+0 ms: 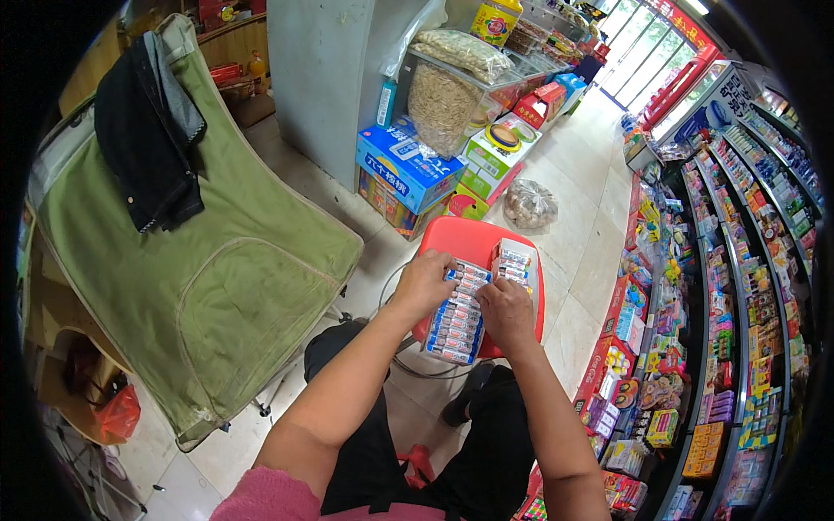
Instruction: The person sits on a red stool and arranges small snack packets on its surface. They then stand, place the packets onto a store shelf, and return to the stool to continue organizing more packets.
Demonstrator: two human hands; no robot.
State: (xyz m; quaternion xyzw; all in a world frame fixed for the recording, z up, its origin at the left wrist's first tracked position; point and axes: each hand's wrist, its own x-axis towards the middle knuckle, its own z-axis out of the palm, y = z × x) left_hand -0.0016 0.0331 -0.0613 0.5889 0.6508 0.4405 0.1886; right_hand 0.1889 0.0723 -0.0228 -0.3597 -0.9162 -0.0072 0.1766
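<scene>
On a red plastic stool (445, 236) lies a flat pack of small wrapped rolls (457, 322), lined up in a row with blue, white and red wrapping. My left hand (427, 277) rests its fingertips on the pack's upper left side. At the pack's upper right edge is my right hand (507, 306), its fingers curled; what lies under them is hidden. Just beyond the right hand, an open white box (516, 251) holds similar small rolls. Whether either hand grips a roll cannot be made out.
A green fabric folding chair (260, 306) with a dark garment (153, 137) over it stands at left. Stacked drink cartons (407, 163) and a tub of dry snacks (442, 98) are beyond the stool, near a tied plastic bag (531, 203). Packed shop shelves (736, 293) line the right.
</scene>
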